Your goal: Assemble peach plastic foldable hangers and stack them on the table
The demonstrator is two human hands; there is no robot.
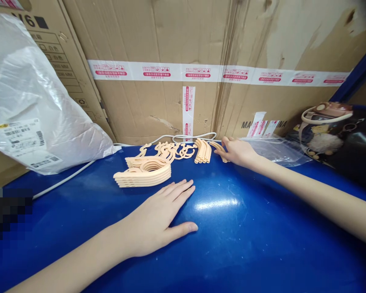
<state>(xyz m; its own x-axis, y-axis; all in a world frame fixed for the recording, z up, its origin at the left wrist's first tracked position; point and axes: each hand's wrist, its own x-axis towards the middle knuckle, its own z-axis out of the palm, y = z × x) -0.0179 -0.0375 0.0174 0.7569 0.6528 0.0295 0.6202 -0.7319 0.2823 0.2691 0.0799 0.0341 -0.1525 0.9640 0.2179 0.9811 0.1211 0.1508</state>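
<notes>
My left hand [154,217] lies flat on the blue table, fingers spread, holding nothing. Just beyond its fingertips is a neat stack of beige plastic hanger pieces [142,179]. Behind that stack is a loose group of beige hanger hooks [167,150]. To their right, several curved beige hanger arms [203,151] lie side by side. At the back, my right hand [236,151] has its thumb and fingers closed around a curved beige hanger arm [218,149]; its fingers partly hide that piece.
The blue table [219,256] meets a large taped cardboard box [158,106] at the back. A white plastic parcel [45,101] leans at the left, with a white cable [67,179] below it. A clear plastic bag [274,150] and a drink bottle [323,130] are at the right.
</notes>
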